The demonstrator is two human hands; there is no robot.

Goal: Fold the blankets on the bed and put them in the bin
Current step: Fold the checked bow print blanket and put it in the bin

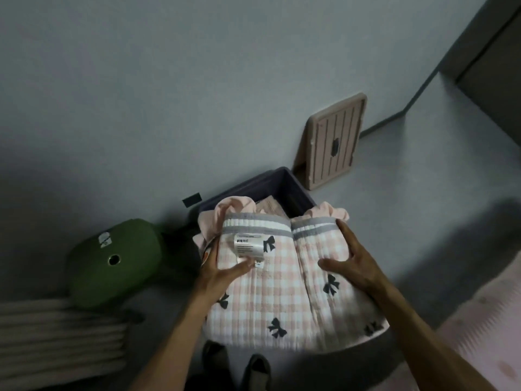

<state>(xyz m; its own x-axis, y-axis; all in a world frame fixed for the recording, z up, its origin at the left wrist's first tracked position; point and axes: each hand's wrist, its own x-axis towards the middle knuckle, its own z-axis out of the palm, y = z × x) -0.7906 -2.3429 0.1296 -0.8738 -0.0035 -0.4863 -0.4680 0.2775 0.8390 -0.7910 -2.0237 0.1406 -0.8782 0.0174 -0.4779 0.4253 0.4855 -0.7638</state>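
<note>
Both hands (284,266) around folded blanket (284,292) over bin (282,183)

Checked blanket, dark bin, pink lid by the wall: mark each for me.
checked blanket (284,289): head view, on its folded top face.
dark bin (284,183): head view, on its far inner wall.
pink lid (332,142): head view, on its ribbed face.

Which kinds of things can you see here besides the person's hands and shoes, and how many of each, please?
Folded blankets: 2, the pink checked blanket and another blanket beneath it
Dark bin: 1
Pink slatted lid leaning on the wall: 1
Green cushion: 1
Total: 5
</note>
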